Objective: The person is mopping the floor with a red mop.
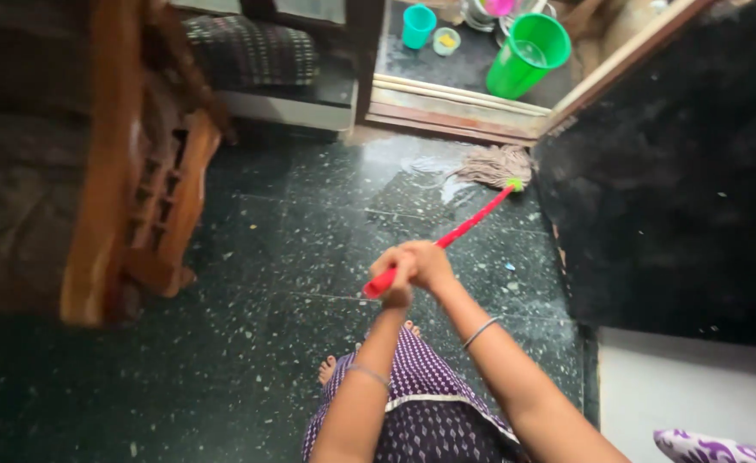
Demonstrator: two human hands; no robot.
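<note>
I grip the red plastic mop handle (446, 237) with my left hand (395, 279) and right hand (429, 261), its stringy beige mop head (495, 165) touching the dark speckled stone floor (249, 257).

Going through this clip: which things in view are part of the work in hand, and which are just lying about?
In use:
- red mop handle, held in the grip of both the left hand and right hand
- string mop head on the wet dark floor

Lying about:
- green bucket
- teal cup
- wooden chair
- patterned cushion
</note>
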